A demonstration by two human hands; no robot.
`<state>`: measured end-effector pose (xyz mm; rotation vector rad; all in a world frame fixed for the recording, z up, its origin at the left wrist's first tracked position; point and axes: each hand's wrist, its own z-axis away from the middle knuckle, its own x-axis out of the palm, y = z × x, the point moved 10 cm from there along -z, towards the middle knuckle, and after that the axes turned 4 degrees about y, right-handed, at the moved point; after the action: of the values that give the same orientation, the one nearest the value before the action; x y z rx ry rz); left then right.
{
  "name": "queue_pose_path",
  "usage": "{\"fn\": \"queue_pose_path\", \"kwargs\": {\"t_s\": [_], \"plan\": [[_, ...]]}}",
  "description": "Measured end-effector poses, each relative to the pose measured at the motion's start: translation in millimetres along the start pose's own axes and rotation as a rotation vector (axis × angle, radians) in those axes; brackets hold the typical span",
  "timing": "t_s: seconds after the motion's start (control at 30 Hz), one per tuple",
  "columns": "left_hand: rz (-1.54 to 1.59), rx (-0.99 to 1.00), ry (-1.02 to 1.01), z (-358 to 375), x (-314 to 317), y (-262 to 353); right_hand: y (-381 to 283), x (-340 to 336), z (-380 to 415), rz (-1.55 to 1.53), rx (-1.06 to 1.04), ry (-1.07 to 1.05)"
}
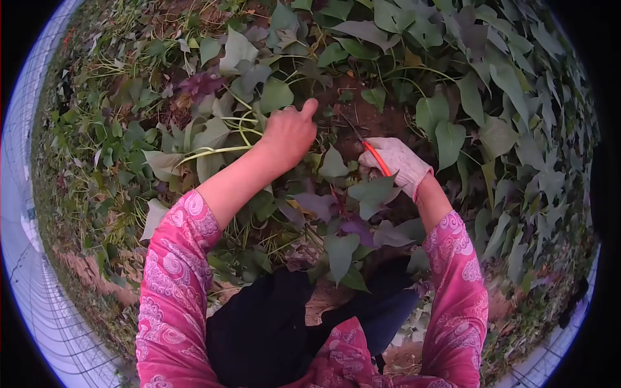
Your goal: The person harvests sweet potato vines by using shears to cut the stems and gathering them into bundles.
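My left hand (291, 132) is bare and closed, with the thumb side pointing up and away. Pale green sweet potato stems (242, 121) run under it from the left, and broad leaves fan out beside the wrist. The curled fingers are partly hidden, but the stems converge in them. In a pale, soiled work glove, my right hand (396, 163) grips scissors with orange handles (376, 157). Their dark, narrow blades point up and left over brown soil (372, 116), a short way right of my left hand. Leaves hide part of the glove's lower edge.
Dense sweet potato leaves (446, 132) spread on both sides, thickest on the right. Purple leaves (200, 85) show among the green ones. My dark-trousered legs (262, 330) are folded close below the plants. A pale sheet with grid lines (48, 291) curves along the left edge.
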<state>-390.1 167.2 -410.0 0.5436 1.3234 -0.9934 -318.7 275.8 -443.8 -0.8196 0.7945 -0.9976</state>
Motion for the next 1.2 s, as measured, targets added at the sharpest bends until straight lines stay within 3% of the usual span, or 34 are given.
{"fn": "queue_pose_path", "kwargs": {"t_s": [0.03, 0.1, 0.13, 0.2, 0.23, 0.27, 0.33, 0.43, 0.5, 0.6, 0.63, 0.67, 0.73, 0.97, 1.03, 1.1, 1.2], "plan": [[-0.001, -0.005, 0.001, -15.0, 9.7, 2.3, -5.5, 2.8, -4.7, 0.13, -0.176, -0.004], [-0.071, -0.028, 0.001, -38.4, 29.5, -1.4, 21.3, 2.1, -4.2, -0.209, 0.298, 0.094], [-0.069, -0.031, -0.003, -42.7, 27.6, -8.9, 19.7, 2.4, -4.5, -0.209, 0.3, 0.089], [-0.077, -0.043, -0.221, -41.0, 41.2, -26.8, 27.9, 2.1, -1.8, -0.366, 0.396, 0.106], [-0.003, -0.086, -0.163, -32.2, 28.8, -39.2, 41.3, -0.5, -5.4, -0.371, 0.394, 0.106], [0.028, -0.117, -0.167, -19.5, 20.3, -50.8, 27.9, -8.5, -20.2, -0.121, 0.004, 0.08], [0.1, -0.167, -0.148, 12.3, 5.3, -72.2, 3.6, -6.4, -25.6, 0.122, -0.388, 0.06], [0.231, -0.24, -0.111, 62.0, 2.2, -112.1, -35.5, 3.7, -33.8, 0.082, -0.555, 0.019], [0.224, -0.325, -0.146, 84.6, 6.9, -137.7, 3.6, 14.3, -54.2, -0.233, 0.221, -0.072], [0.248, -0.508, -0.291, 103.4, 33.0, -170.2, -11.3, 13.3, -87.6, -0.44, 0.194, -0.064], [0.284, -0.42, -0.131, 102.2, 35.0, -170.0, -13.7, 0.3, -95.5, -0.492, 0.261, 0.019], [0.32, -0.331, 0.029, 103.9, 34.4, -170.1, -25.1, -18.4, -99.6, -0.634, 0.16, 0.119], [0.358, -0.367, -0.096, 108.5, 49.2, -169.7, -22.1, -55.1, -103.0, -0.797, 0.108, 0.288], [0.354, -0.356, 0.016, 122.2, 21.0, -149.2, -2.6, -68.4, -99.3, -0.825, 0.108, 0.248], [0.361, -0.365, 0.03, 126.7, 9.6, -141.2, -11.5, -57.8, -93.2, -0.851, 0.084, 0.145], [0.195, -0.341, 0.13, 128.9, -10.5, -130.3, -12.8, -49.3, -86.6, -0.785, 0.084, 0.1], [0.033, -0.252, 0.097, 125.6, -33.1, -94.2, -15.6, -24.3, -77.0, -0.65, 0.112, -0.041]]}}
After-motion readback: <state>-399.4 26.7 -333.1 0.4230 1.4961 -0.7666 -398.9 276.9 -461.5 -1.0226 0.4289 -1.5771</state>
